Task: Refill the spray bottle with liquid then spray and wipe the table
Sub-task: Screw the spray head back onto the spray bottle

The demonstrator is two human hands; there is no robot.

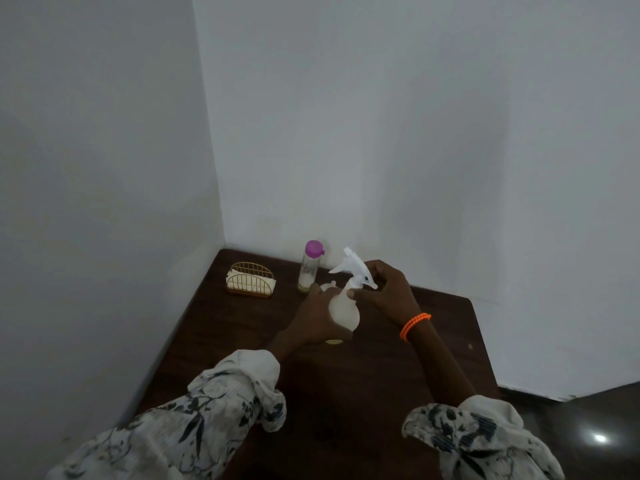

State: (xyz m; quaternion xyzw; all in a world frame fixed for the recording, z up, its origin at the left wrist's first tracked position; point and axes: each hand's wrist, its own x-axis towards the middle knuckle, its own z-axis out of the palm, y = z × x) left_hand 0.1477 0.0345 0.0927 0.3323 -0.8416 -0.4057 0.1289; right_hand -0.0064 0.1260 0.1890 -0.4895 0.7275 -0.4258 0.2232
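left hand (313,322) wrapped around the round body of the white spray bottle (343,308), fingers closed on it, bottle tilted and held just above the dark wooden surface (381,393). right hand (384,292) closed on the bottle's neck under the white trigger head (351,265). behind, near the wall, a clear bottle with purple cap (309,268) standing upright. at left, well apart, a gold wire holder (251,280) with napkins inside.
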